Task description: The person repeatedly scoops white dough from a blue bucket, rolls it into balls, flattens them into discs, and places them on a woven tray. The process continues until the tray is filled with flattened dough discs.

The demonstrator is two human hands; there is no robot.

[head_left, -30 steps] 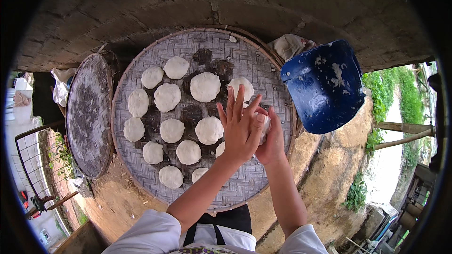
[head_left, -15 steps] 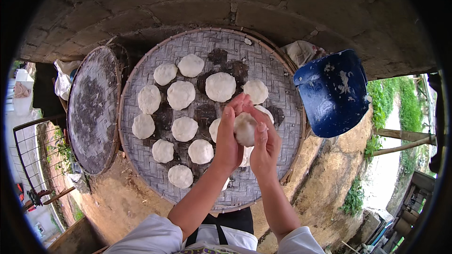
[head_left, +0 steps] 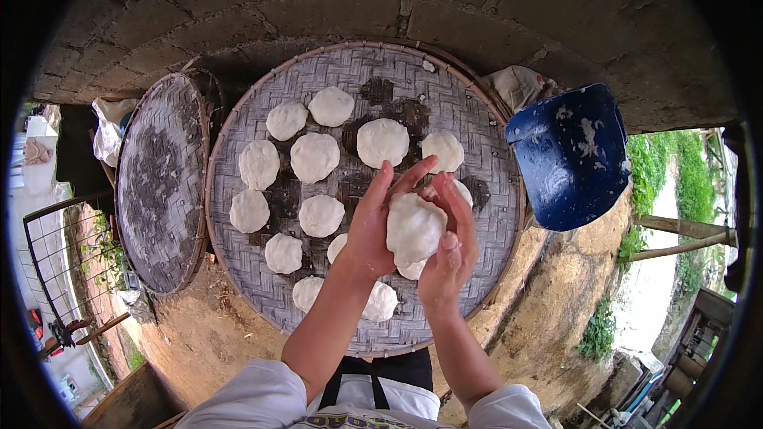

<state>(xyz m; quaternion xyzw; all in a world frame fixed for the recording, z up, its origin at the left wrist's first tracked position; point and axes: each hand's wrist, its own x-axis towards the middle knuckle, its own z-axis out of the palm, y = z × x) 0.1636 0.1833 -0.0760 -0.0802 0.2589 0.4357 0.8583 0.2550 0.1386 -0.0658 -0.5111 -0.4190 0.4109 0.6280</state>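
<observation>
A lumpy white ball of dough [head_left: 415, 229] sits cupped between my two hands, above a round woven bamboo tray [head_left: 238, 258]. My left hand [head_left: 372, 222] presses its left side, fingers reaching past the far end. Against the right side lies my right hand [head_left: 453, 242], its thumb bent in front of the dough. Several similar dough balls, such as one just beyond my fingers [head_left: 383, 143] and one at the left [head_left: 259, 165], rest on the tray. My hands and forearms hide part of those beneath.
At the right of the tray is a blue plastic container [head_left: 566, 160] smeared with white. Another round woven tray [head_left: 161, 183] leans at the left. A block wall [head_left: 342, 16] rises behind, with a pale sack [head_left: 518, 87] by its foot. Bare earth [head_left: 548, 302] lies around.
My hands have opened wider around the dough ball, which now shows more of itself and looks lumpier. The view has shifted slightly, and the tray appears a little farther right.
</observation>
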